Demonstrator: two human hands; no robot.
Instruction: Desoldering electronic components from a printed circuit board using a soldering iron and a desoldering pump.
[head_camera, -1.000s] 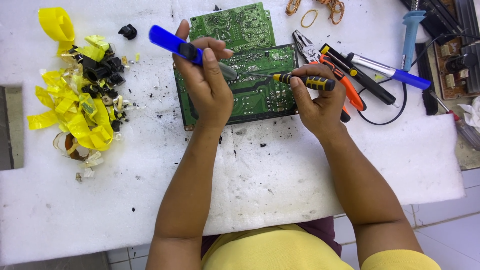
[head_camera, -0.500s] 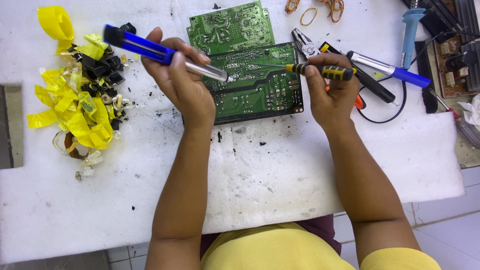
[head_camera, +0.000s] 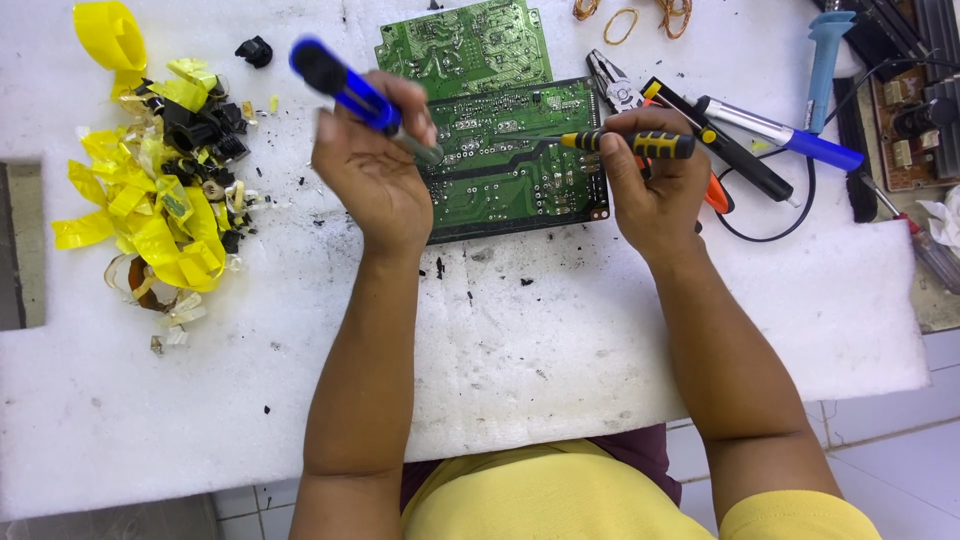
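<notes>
My left hand (head_camera: 375, 175) grips a blue-handled tool with a grey metal tip (head_camera: 345, 85), raised a little above the left edge of a green circuit board (head_camera: 520, 170). My right hand (head_camera: 650, 185) holds a black-and-yellow tool (head_camera: 640, 143) lying sideways, its tip pointing left over the board's upper part. A second green circuit board (head_camera: 465, 40) lies just behind the first. Both rest on a white foam sheet (head_camera: 500, 340).
A heap of yellow tape scraps and small black parts (head_camera: 160, 190) lies at the left. Pliers (head_camera: 615, 85), a black pen-like tool (head_camera: 720, 140), a blue-handled soldering iron (head_camera: 780, 130), rubber bands (head_camera: 620, 20) and another board (head_camera: 915, 110) crowd the right.
My left hand has lifted and swung the blue tool up and to the right, its handle now pointing up-left. My right hand has kept its tool over the board, shifting slightly left.
</notes>
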